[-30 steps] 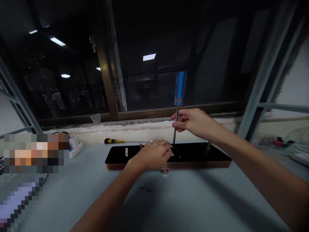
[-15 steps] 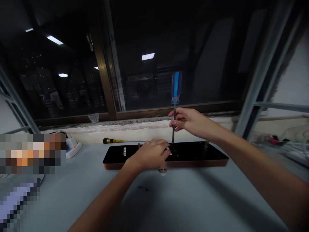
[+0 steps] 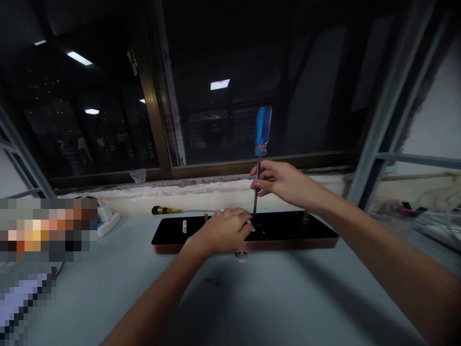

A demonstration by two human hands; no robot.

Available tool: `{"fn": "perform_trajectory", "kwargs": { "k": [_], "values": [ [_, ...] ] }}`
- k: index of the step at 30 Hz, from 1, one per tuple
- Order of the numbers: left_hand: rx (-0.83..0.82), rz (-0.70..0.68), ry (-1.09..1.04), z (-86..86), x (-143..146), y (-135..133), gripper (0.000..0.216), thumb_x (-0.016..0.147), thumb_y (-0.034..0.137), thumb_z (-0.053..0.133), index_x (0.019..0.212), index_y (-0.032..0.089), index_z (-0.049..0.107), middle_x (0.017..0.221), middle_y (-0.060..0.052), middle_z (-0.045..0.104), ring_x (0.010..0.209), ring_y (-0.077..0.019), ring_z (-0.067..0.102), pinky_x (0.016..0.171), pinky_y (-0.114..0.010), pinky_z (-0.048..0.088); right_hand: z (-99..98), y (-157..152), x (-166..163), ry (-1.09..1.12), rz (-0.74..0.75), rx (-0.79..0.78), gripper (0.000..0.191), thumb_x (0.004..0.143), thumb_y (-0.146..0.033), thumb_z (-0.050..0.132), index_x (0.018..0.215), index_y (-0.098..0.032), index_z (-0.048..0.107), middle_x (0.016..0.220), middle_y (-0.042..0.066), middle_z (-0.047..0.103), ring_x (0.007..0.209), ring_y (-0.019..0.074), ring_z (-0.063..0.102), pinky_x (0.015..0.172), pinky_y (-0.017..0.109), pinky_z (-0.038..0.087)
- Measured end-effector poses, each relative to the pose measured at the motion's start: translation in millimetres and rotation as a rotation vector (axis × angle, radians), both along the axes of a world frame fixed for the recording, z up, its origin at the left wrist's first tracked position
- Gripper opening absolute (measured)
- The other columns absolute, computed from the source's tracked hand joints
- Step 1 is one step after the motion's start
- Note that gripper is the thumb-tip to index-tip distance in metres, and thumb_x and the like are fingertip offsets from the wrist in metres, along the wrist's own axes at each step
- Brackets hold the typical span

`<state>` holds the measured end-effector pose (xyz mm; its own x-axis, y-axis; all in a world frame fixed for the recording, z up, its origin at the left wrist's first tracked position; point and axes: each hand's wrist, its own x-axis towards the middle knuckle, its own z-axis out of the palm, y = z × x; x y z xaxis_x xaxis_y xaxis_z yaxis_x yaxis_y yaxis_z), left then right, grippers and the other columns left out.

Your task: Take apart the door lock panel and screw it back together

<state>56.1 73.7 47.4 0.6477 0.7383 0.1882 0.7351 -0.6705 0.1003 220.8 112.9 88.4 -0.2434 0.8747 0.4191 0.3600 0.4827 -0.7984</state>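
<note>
A long black-faced panel [image 3: 288,224] with a copper-coloured rim lies on the table, with a small white label toward its left end. My left hand [image 3: 222,229] is laid over the panel's middle, fingers bent and holding it; what lies under the fingertips is hidden. In my right hand [image 3: 277,179], the thumb and fingers pinch the metal shaft of a screwdriver [image 3: 262,129] with a clear blue handle. It stands nearly upright, tip down at the panel beside my left fingertips. Brass posts [image 3: 306,216] rise from the panel, and a round metal part [image 3: 241,255] shows under its front edge.
Behind the panel lies a second screwdriver [image 3: 167,210] with a yellow and black handle. A white power strip [image 3: 109,223] sits at the left, near a blurred-out area. A window [image 3: 252,48] and ledge rise behind; cables [image 3: 437,216] lie at the right.
The blue screwdriver's handle has turned about its axis, and its shaft leans slightly more. Both hands hold nearly the same places; the whole view has shifted slightly.
</note>
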Motion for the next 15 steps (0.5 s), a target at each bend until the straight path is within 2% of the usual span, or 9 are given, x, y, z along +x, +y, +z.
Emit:
{"fn": "perform_trajectory", "kwargs": {
  "k": [8,15],
  "values": [
    [0.021,-0.012,-0.004,-3.3,-1.4,1.4,0.036,0.089,0.027,0.031,0.116,0.015,0.052,0.119,-0.008,0.056,0.11,-0.0222,0.05,0.094,-0.038,0.038,7.9,-10.4,0.1,-0.019,0.016,-0.067,0.013,0.074,-0.006,0.051,0.082,-0.016,0.049,0.068,0.003,0.06,0.066,0.0147,0.06,0.065,0.033,0.053],
    [0.007,-0.001,-0.005,-1.7,-1.3,0.8,0.036,0.089,0.025,0.031,0.117,0.014,0.051,0.119,-0.008,0.056,0.109,-0.0217,0.05,0.094,-0.037,0.038,6.1,-8.9,0.5,-0.022,0.038,-0.044,0.013,0.073,-0.007,0.053,0.082,-0.016,0.05,0.067,0.002,0.06,0.065,0.0145,0.06,0.063,0.031,0.052]
  ]
}}
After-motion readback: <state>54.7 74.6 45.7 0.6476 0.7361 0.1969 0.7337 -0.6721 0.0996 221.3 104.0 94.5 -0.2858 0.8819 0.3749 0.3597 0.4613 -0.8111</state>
